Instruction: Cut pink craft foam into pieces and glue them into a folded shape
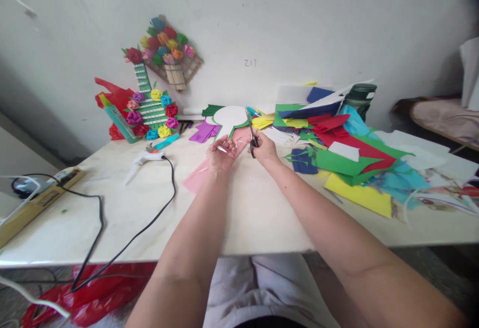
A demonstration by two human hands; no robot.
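Over the pink paper point(196, 175), the left hand point(221, 156) curls palm-up around a white strip point(222, 149), probably light, easily creased, best pinched at one end. The right hand point(265, 147) grips the stiff-looking scissors point(252, 137) by their handles point(253, 149).

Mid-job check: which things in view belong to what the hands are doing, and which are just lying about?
Likely in use:
- scissors, in the right hand
- white strip, in the left hand
- pink paper, beneath the left hand

Seemingly just lying about:
- glue gun
- teal bottle
- dark green flask
- yellow paper
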